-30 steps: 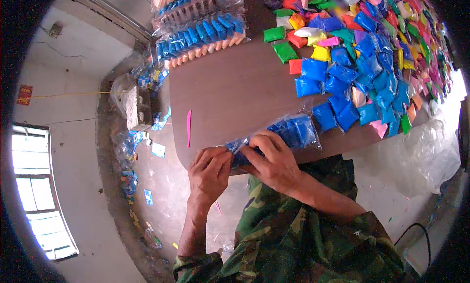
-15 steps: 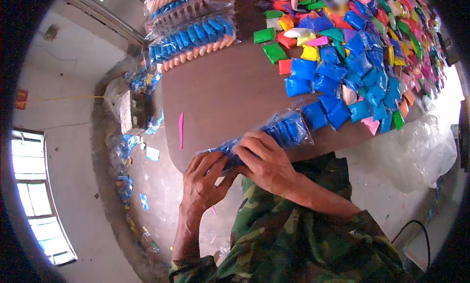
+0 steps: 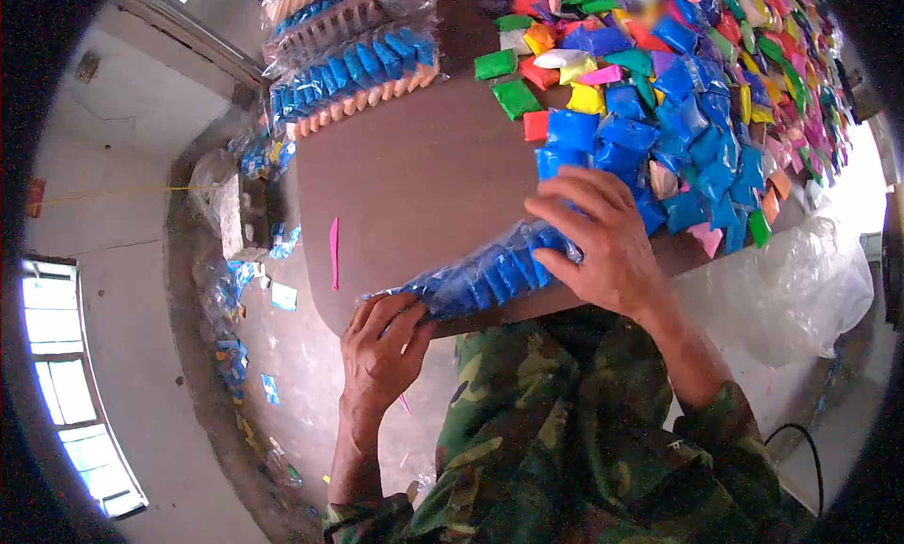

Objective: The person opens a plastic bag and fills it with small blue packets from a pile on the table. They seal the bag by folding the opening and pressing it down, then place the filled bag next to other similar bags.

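A long clear plastic bag with a row of dark blue packets [image 3: 485, 279] lies slantwise along the table's near edge. My left hand [image 3: 384, 344] is closed on the left end of this bag, its fingers bent over the plastic. Above the right end of the bag is my right hand [image 3: 603, 248], fingers apart and thumb spread, with nothing visibly held. Loose blue packets [image 3: 573, 130] lie just beyond my right hand, which partly hides some of them.
A pink plastic knife [image 3: 334, 254] lies on the brown table [image 3: 405, 177]. Filled bags of blue and peach packets [image 3: 358, 69] are at the back left. Many coloured packets [image 3: 603, 41] cover the right side. Clear plastic [image 3: 791, 285] hangs at the right edge.
My right hand has moved right and away from the middle of the bag, and its fingers have spread. My left hand stays at the bag's left end. The view has shifted slightly.
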